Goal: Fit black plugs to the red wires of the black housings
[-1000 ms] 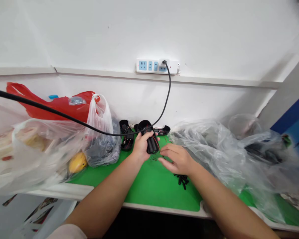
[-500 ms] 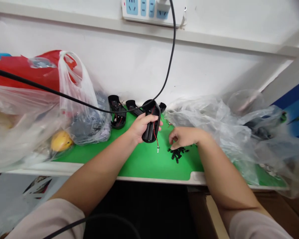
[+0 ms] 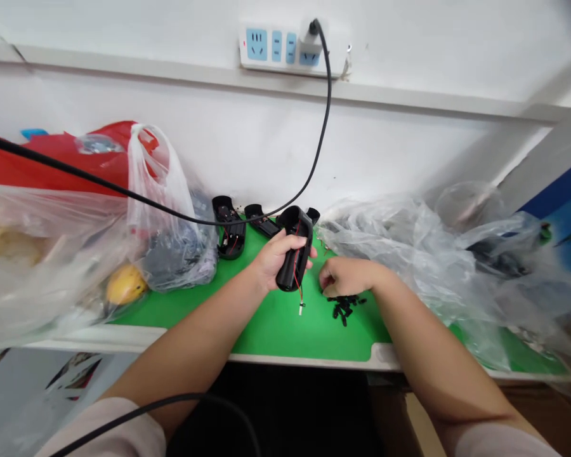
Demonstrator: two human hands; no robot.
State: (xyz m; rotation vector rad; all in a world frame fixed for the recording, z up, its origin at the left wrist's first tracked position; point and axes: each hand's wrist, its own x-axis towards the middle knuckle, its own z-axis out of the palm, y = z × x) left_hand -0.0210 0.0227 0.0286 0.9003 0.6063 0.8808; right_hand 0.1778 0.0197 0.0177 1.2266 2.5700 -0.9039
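Note:
My left hand is wrapped round a black plastic housing, tilted so its hollow inner side faces up. Along it runs a thin red wire, which hangs past the lower end to a small pale tip. Over the green mat, my right hand has its fingers curled and pressed together at the left edge of a pile of small black parts. Whatever those fingertips hold, if anything, is hidden.
Behind the hands lie more black housings with wires inside. Plastic bags crowd the left, one near a yellow fruit; clear plastic sheeting covers the right. A black cable hangs from the power strip across the view.
The view has tilted up, so everything sits lower in the picture. My right hand's fingers have curled in tighter at the pile. The left hand keeps its grip on the housing.

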